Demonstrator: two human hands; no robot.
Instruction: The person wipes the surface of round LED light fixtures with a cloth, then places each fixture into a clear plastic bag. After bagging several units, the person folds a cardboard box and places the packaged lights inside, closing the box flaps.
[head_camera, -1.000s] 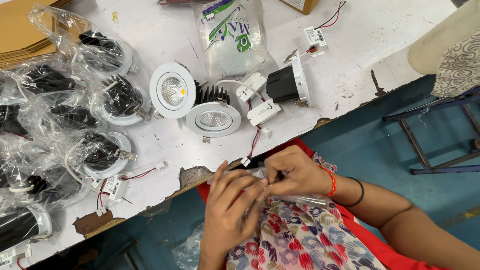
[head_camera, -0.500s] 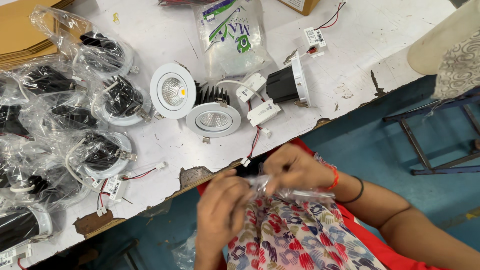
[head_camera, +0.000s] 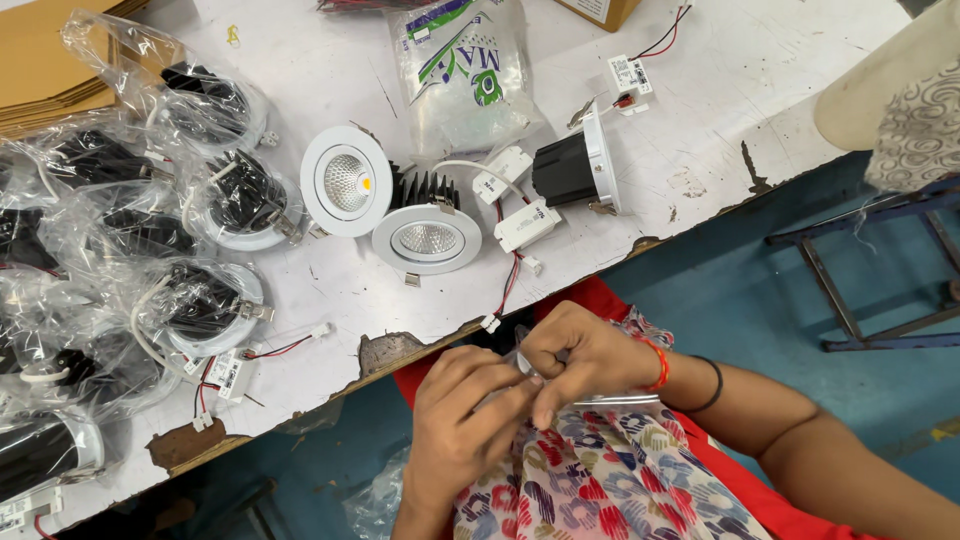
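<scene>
Both hands meet over the lap, just below the chipped edge of the tabletop (head_camera: 330, 300): the left hand (head_camera: 462, 425) and right hand (head_camera: 585, 355) pinch a clear plastic bag (head_camera: 615, 400). It looks thin, crinkly, light and slippery, best gripped at its open edge.

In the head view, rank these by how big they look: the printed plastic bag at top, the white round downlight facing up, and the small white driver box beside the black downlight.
1. Printed plastic bag
2. White round downlight
3. Small white driver box
All lie on the same table, so nearness hardly skews this.
</scene>
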